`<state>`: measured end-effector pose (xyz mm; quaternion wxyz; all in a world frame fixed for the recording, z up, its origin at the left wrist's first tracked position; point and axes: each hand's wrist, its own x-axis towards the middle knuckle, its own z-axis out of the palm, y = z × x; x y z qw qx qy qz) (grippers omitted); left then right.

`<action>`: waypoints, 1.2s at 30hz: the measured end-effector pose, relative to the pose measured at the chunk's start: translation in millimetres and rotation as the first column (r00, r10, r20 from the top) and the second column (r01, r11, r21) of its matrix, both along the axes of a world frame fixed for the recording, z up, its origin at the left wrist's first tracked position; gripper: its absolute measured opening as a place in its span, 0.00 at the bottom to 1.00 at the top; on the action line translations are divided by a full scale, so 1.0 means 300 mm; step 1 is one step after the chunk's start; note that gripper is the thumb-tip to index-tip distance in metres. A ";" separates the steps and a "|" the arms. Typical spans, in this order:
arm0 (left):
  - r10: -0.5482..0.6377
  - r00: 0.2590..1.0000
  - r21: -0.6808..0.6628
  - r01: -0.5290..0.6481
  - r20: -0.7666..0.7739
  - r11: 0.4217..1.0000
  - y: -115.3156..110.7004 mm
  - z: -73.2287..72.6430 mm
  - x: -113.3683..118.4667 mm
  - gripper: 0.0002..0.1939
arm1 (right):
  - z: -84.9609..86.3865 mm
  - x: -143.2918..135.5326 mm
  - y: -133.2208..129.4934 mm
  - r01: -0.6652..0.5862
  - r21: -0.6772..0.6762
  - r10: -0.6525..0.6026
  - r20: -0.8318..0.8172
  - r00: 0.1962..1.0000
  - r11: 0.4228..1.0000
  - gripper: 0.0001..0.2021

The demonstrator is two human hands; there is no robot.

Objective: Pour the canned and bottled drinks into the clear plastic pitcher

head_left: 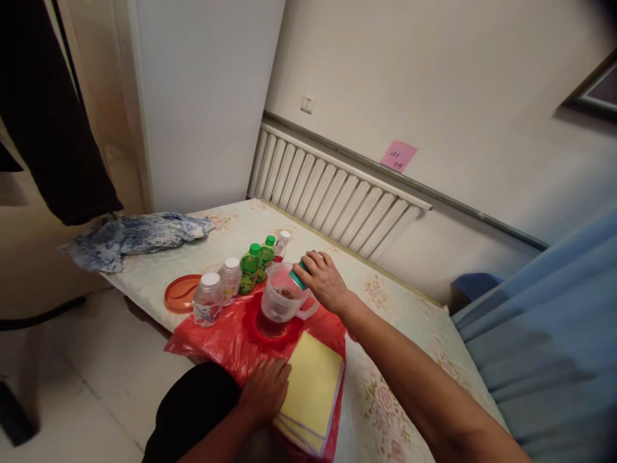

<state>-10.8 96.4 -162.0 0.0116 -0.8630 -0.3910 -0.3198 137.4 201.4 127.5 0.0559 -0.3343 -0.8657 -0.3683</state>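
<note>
Translucent jug [278, 303] stood at the far side of a red dish [270, 344], below the teal container [299, 276] grasped by the right hand [325, 281], apparently mid-pour; next seemed to need a steady tilt. Whether the left hand's [265, 389] fingers gripped anything was unclear.

jug [278, 308]: translucent smooth plastic | red sheet [222, 333]: glossy wrinkled plastic | curtain [535, 334]: matt cloth

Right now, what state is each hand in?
Left hand: cannot tell open or closed, palm hidden, beside the yellow stack.
Right hand: closed, holding a teal object.
</note>
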 end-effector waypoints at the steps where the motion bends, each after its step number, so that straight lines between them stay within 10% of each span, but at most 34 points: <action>1: 0.002 1.000 0.001 -0.002 -0.002 1.000 0.000 -0.003 0.000 0.17 | -0.002 -0.001 0.000 -0.003 -0.004 0.003 -0.002 1.000 1.000 0.15; 21: 0.004 0.999 0.056 -0.007 0.050 0.998 -0.003 0.008 -0.002 0.17 | -0.031 0.080 0.025 0.016 -0.317 -0.153 -0.411 0.899 0.948 0.28; 24: 0.015 0.998 0.067 -0.019 0.065 0.998 -0.001 0.005 0.000 0.16 | -0.060 0.140 0.070 -0.090 -0.393 -0.202 -0.640 0.741 0.915 0.33; 31: 0.031 0.995 0.107 -0.041 0.090 0.993 0.000 0.009 -0.001 0.18 | -0.268 0.286 0.230 -0.324 -0.527 -0.553 -0.833 0.015 0.785 0.33; 36: 0.049 0.988 0.194 -0.078 0.148 0.978 0.023 -0.067 0.011 0.16 | -0.467 0.234 0.341 -0.402 -0.528 -0.598 -0.799 -0.063 0.748 0.28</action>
